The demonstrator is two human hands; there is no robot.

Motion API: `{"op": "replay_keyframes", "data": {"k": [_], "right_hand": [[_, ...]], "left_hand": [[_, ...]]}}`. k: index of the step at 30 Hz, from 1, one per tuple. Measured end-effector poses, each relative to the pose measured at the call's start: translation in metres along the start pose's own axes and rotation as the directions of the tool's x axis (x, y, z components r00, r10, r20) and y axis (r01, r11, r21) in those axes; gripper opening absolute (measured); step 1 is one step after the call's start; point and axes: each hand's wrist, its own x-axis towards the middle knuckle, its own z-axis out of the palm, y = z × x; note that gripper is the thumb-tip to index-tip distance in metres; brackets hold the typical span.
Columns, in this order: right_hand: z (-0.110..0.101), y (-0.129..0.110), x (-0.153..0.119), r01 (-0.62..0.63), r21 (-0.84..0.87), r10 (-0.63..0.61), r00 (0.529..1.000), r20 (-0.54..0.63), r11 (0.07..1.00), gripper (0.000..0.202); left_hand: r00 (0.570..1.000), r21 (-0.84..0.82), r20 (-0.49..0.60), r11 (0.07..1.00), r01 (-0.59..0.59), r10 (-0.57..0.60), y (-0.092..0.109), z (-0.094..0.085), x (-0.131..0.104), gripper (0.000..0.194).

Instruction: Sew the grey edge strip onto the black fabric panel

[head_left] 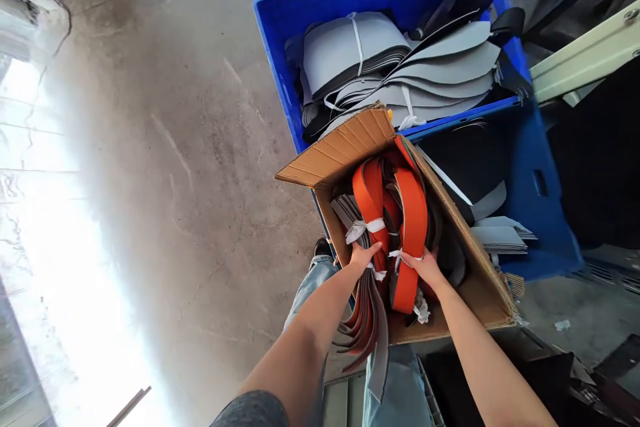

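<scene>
Both hands reach into an open cardboard box [480,280] holding orange and grey strips bundled with white ties. My left hand [364,256] is closed on the left bundle of strips [369,193], just under a white tie; grey and dark red strip ends hang down over the near edge of the box. My right hand [425,265] grips the right orange bundle [413,213] at its white tie, thumb across the front and the other fingers hidden behind it. The two bundles lie side by side.
Beyond the box, a blue crate [277,73] holds tied stacks of grey sheets [350,50]. Another blue crate [545,213] at the right contains more grey pieces [500,237]. A pale metal beam [585,63] stands at the right. Concrete floor [200,147] lies left.
</scene>
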Motion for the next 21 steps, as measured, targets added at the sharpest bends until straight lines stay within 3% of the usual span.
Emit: {"op": "replay_keyframes", "data": {"k": [5, 7, 9, 13, 17, 21], "right_hand": [[-0.003, 0.025, 0.024, 0.029, 0.078, -0.010, 0.972, -0.235, 0.997, 0.109], [-0.010, 0.031, 0.028, 0.012, 0.132, 0.019, 0.972, -0.234, 0.991, 0.111], [-0.017, 0.033, 0.031, -0.018, 0.184, 0.044, 0.989, -0.140, 0.983, 0.097], [-0.026, 0.026, 0.033, -0.016, 0.225, 0.001, 0.998, 0.066, 0.974, 0.068], [-0.017, 0.011, 0.034, 0.048, 0.193, -0.069, 0.992, 0.102, 0.980, 0.059], [0.010, -0.004, 0.031, 0.108, 0.155, -0.119, 0.991, 0.058, 0.982, 0.064]], "left_hand": [[0.995, -0.140, 0.067, 0.988, -0.069, 0.079, 0.005, 0.031, 0.011, 0.079], [0.987, -0.195, 0.144, 0.980, -0.044, 0.073, 0.003, 0.044, 0.007, 0.071], [0.967, -0.236, 0.250, 0.971, 0.024, 0.037, 0.002, 0.049, 0.001, 0.064], [0.918, -0.259, 0.394, 0.954, 0.153, -0.040, 0.005, 0.028, -0.013, 0.054], [0.915, -0.285, 0.403, 0.946, 0.152, -0.025, 0.010, -0.008, -0.022, 0.052], [0.923, -0.287, 0.381, 0.942, 0.172, -0.052, 0.012, -0.025, -0.015, 0.058]]}}
